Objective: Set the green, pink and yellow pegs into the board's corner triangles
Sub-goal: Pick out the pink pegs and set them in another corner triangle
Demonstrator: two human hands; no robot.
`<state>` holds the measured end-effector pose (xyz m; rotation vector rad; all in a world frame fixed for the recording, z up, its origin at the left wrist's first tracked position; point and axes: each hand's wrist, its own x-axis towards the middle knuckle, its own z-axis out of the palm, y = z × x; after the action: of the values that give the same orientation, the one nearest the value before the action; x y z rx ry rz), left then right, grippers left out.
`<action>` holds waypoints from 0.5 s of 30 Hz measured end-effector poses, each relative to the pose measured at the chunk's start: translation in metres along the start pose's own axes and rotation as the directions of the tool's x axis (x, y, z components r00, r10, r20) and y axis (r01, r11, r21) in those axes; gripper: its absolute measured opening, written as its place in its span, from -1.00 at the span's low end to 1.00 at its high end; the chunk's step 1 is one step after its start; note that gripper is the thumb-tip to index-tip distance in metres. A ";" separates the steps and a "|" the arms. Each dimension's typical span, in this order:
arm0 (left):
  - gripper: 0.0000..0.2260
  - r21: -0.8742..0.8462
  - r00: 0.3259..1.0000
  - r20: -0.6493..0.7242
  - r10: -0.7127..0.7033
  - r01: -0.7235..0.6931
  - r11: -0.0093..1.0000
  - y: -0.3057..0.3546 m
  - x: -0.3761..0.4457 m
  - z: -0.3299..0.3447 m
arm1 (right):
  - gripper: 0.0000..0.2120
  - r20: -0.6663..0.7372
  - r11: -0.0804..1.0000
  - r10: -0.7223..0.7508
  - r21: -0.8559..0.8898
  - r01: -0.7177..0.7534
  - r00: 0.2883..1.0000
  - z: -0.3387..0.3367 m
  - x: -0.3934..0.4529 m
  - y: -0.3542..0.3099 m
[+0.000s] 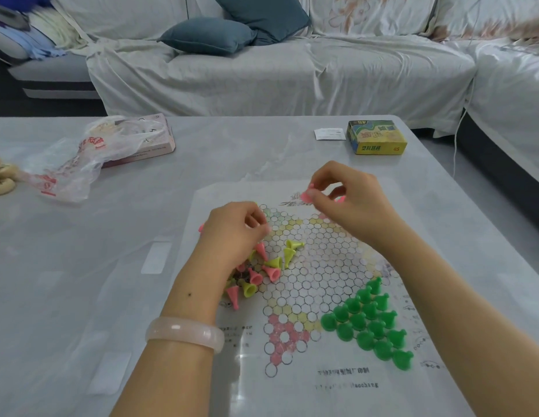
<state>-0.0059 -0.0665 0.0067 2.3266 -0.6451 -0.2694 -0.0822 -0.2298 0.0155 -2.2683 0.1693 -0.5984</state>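
A paper board [307,296] printed with circles lies flat on the table. Several green pegs [372,325] stand upright in its near-right corner triangle. A loose heap of pink and yellow pegs [262,272] lies on the board's left side, partly under my left hand. My left hand [235,233] hovers over that heap with its fingers curled; a pink peg tip shows at its left edge. Above the board's far edge, my right hand [349,200] pinches a pink peg [308,194] between thumb and fingers, with more pink showing inside the palm.
A yellow-green game box [376,137] and a white slip [330,133] sit at the table's far right. A pink box [154,145] under a crumpled plastic bag [72,167] lies far left, with beige pieces [0,179] at the left edge. A covered sofa stands behind.
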 end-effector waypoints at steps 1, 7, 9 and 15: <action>-0.99 0.071 0.999 0.043 0.013 -0.016 0.997 -0.002 -0.001 -0.002 | -0.93 -0.029 0.999 0.049 0.023 -0.049 0.998 -0.003 -0.001 0.004; -0.85 0.275 0.966 0.251 0.064 -0.134 0.952 -0.005 -0.002 -0.003 | -0.89 -0.199 0.983 0.178 0.084 -0.164 0.964 -0.013 0.001 0.029; -0.88 0.271 0.970 0.237 0.057 -0.123 0.955 -0.006 -0.001 -0.002 | -0.85 -0.237 0.984 0.174 0.073 -0.162 0.956 -0.014 0.002 0.033; -0.93 0.171 0.992 0.128 0.017 -0.039 0.985 -0.009 0.000 0.000 | -0.88 -0.232 0.983 0.154 -0.062 -0.173 0.960 -0.014 0.001 0.039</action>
<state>-0.0025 -0.0608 0.0007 2.4788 -0.7904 -0.3632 -0.0851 -0.2666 -0.0040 -2.2323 0.4977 -0.7724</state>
